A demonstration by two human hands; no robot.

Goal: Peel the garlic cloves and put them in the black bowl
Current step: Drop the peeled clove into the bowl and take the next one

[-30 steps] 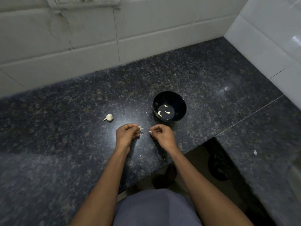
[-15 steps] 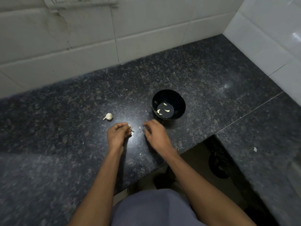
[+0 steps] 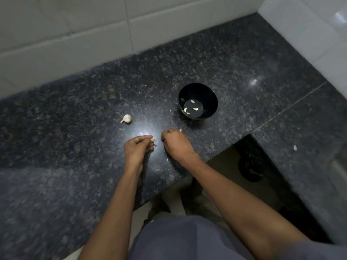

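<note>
The right hand (image 3: 176, 143) pinches a small clove (image 3: 180, 130) that could slip short of the black bowl (image 3: 198, 101) just beyond it, while the left hand (image 3: 138, 147) grips 1 garlic piece (image 3: 153, 140).

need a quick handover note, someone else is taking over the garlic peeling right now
Left hand: pinches a partly peeled clove with papery skin over the counter.
Right hand: fingers curled, a small pale bit at its fingertips; clove or skin, cannot tell.
Black bowl: three peeled cloves inside.
Garlic bulb piece: left of the bowl, untouched.
Left: finish this clove, drop it in, then break up and peel the rest.
</note>
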